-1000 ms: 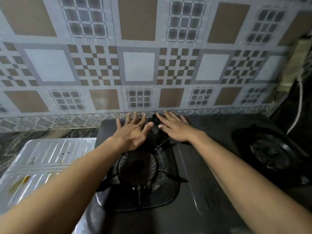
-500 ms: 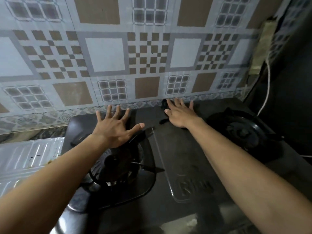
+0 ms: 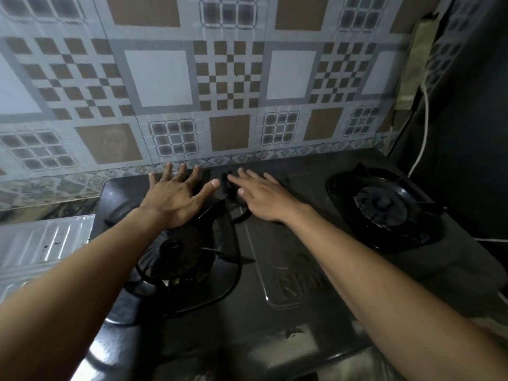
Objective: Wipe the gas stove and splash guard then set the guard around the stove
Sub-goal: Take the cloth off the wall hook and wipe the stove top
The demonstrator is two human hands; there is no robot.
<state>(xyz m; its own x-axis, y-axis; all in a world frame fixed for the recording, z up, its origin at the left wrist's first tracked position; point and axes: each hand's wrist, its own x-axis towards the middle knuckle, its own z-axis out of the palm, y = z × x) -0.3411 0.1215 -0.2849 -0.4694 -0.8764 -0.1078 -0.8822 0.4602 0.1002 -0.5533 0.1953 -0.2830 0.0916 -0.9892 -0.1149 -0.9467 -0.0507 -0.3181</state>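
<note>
- The person is leaning over a dark two-burner gas stove (image 3: 288, 270), both bare forearms reaching toward the patterned splash guard (image 3: 228, 78) that is standing upright along the stove's far edge, at twelve o'clock from the hands.
- The left hand (image 3: 176, 196) is lying palm down with its fingers (image 3: 167, 171) fanned wide apart and the thumb stretched toward three o'clock; it is gripping nothing, and the fingertips are reaching right up to the guard's bottom border.
- The right hand (image 3: 264, 196) is also flat and empty, fingers loosely apart and pointing toward eleven o'clock, resting on the stove's rear middle strip.
- Between the two hands a small dark thing (image 3: 226, 185) is sitting just beside the right index finger; I cannot tell what it is or whether the finger is touching it.
- The left burner (image 3: 184, 254) with its black pan support is lying at six o'clock from the left hand, the wrist hovering over its far rim.
- The right burner (image 3: 382, 207) is sitting at three o'clock from the right hand, well apart from it.
- A white ribbed tray (image 3: 41, 243) is lying at nine o'clock, just beside the stove's left edge.
- A white cord (image 3: 424, 119) is hanging down the dark wall at two o'clock.
</note>
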